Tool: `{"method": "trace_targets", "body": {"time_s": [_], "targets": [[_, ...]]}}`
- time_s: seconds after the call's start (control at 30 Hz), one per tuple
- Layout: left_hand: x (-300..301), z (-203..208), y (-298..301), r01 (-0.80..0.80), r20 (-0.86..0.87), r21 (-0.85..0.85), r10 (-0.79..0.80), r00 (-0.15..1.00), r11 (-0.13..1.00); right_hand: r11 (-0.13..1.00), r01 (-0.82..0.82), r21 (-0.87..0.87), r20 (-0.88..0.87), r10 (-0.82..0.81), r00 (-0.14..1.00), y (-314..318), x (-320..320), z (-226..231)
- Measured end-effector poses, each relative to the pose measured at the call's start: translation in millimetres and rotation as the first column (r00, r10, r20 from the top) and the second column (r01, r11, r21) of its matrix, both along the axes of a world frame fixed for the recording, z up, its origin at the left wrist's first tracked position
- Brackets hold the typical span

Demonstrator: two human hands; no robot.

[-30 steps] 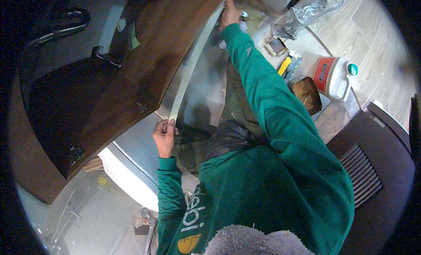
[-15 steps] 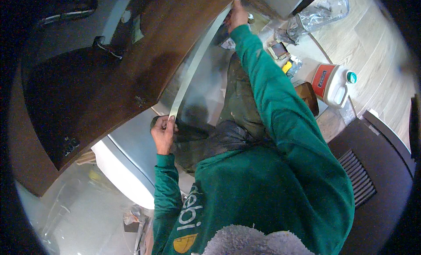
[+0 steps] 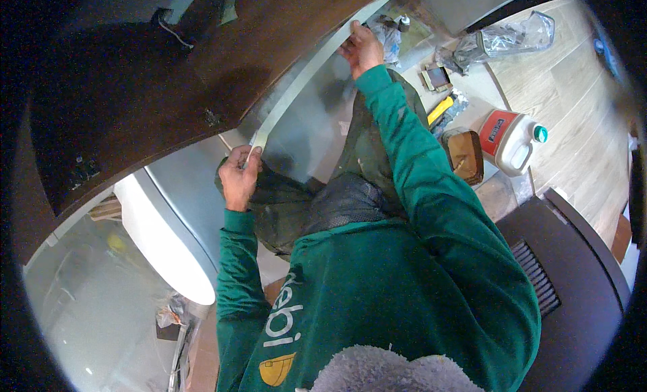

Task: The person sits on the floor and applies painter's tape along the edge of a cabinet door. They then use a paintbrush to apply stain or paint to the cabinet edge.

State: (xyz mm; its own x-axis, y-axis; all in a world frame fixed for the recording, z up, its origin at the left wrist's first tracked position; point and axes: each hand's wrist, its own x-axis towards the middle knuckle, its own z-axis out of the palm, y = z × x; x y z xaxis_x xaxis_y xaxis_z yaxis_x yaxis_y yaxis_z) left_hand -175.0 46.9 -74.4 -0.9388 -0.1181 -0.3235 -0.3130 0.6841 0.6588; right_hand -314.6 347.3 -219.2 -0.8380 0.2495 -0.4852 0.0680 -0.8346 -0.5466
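A long pale strip of tape (image 3: 303,82) runs along the lower edge of a dark brown wooden countertop (image 3: 182,88). My left hand (image 3: 239,176) pinches the strip's near end between thumb and fingers, just under the countertop edge. My right hand (image 3: 360,48) is stretched out far ahead and presses the strip's far part against the same edge. Both arms wear green sleeves. Beneath the strip a grey panel (image 3: 303,132) faces me.
A white rounded appliance or fixture (image 3: 168,237) stands at the left below the countertop. On the light floor at the right lie a white jug with red label and green cap (image 3: 512,139), a brown block (image 3: 466,156), a yellow-handled tool (image 3: 441,110) and crumpled clear plastic (image 3: 505,38). A dark ribbed unit (image 3: 566,284) is at the lower right.
The view has shifted, so the countertop and hands sit differently in the picture. Both hands keep their hold on the strip; the left hand has slid slightly along the edge.
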Motion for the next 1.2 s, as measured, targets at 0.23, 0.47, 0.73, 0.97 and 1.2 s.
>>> {"method": "trace_targets", "body": {"time_s": [0.23, 0.47, 0.73, 0.97, 1.2], "targets": [[29, -6, 3, -0.045, 0.003, 0.162, 0.045, 0.999, 0.986, 0.998, -0.045, 0.038, -0.049, 0.047, 0.998, 8, 0, -6], [24, -11, -1, 0.045, -0.094, -0.083, -0.052, 0.994, 0.996, 0.998, -0.03, -0.064, -0.032, 0.028, 0.999, 1, 1, -3], [-11, -17, -11, 0.011, -0.204, -0.123, -0.036, 0.978, 0.992, 0.988, -0.098, -0.117, -0.069, 0.091, 0.993, -3, -4, -13], [-21, -22, -14, -0.05, -0.083, -0.081, 0.043, 0.996, 0.995, 0.985, -0.054, -0.165, -0.075, 0.042, 0.996, -8, -4, -14], [-20, -17, -7, -0.021, -0.089, -0.131, 0.01, 0.996, 0.991, 0.987, -0.045, -0.157, -0.084, 0.032, 0.996, -8, -5, -11]]}}
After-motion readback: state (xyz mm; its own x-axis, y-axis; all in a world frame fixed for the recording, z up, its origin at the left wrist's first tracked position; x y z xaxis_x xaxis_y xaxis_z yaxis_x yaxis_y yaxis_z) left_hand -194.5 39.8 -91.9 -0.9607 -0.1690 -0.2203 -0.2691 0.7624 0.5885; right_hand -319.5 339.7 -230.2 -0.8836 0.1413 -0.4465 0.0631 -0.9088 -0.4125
